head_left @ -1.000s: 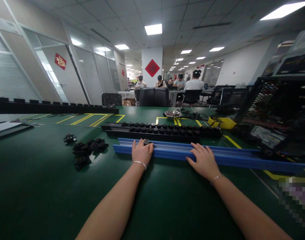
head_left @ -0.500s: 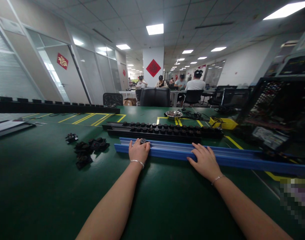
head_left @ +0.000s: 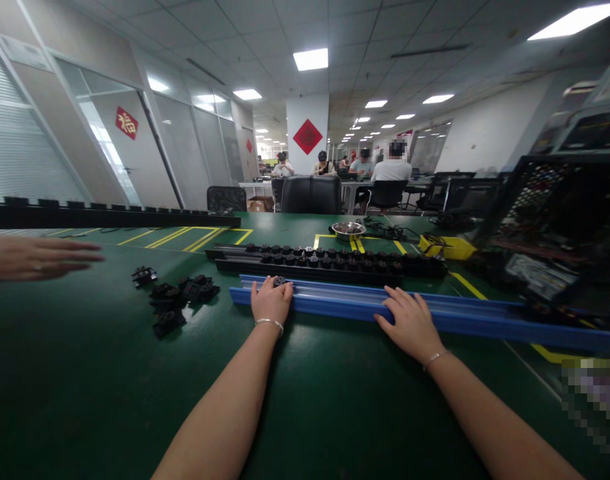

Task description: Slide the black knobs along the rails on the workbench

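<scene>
A long blue channel rail (head_left: 339, 301) lies across the green table in front of me. Near its left end, the fingers of my left hand (head_left: 271, 305) are closed around a small black part (head_left: 281, 281) at the channel, and they hide much of it. Farther right, my right hand (head_left: 409, 321) lies on the rail's near side with its fingers spread and nothing in them. To the left of my left hand, several loose black parts (head_left: 167, 297) sit in a small pile on the table (head_left: 315, 400).
Another person's hand (head_left: 37, 258) reaches in from the left edge. Black rails (head_left: 309, 267) bearing rows of black parts lie behind the blue one. A metal bowl (head_left: 349, 231), a yellow box (head_left: 447, 247) and a dark open-framed case (head_left: 545, 220) stand farther back.
My left hand has slid slightly left along the blue rail with the black part. Another person's hand has come in at the left. My right hand has stayed in place.
</scene>
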`<state>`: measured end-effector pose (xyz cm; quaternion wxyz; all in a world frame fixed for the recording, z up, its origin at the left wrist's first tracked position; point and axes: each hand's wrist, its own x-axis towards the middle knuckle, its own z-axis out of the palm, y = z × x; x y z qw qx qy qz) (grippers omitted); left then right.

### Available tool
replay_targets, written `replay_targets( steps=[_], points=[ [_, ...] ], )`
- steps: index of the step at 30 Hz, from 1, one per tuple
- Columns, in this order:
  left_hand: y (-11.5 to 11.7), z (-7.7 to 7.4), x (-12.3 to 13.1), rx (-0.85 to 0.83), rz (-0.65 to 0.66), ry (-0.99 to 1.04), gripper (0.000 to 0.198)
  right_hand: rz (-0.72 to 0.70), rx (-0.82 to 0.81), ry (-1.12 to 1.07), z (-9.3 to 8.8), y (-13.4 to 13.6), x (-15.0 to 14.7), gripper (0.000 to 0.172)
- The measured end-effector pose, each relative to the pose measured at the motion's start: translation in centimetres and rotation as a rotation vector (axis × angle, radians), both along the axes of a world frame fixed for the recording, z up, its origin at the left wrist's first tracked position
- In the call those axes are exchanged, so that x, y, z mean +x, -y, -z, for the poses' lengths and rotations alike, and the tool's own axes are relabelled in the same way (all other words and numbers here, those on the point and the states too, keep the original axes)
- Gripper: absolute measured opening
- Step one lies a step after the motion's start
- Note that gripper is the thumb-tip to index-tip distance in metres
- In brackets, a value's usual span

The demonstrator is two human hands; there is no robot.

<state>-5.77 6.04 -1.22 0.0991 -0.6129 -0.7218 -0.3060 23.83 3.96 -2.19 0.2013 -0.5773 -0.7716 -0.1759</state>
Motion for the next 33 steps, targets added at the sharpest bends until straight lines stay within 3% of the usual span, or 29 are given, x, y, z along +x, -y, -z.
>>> replay_targets(
  steps=[14,33],
  points=[
    [-0.5,0.5,-1.1,0.108,-0.08,0.003,0.031,0.006,-0.009,0.004,-0.2,0.2,-0.1,0.03],
    [-1.0,0.4,-2.6,0.098,-0.188,0.087,0.029,-0.01,0.007,-0.013,0.0,0.0,0.0,0.03]
  ],
)
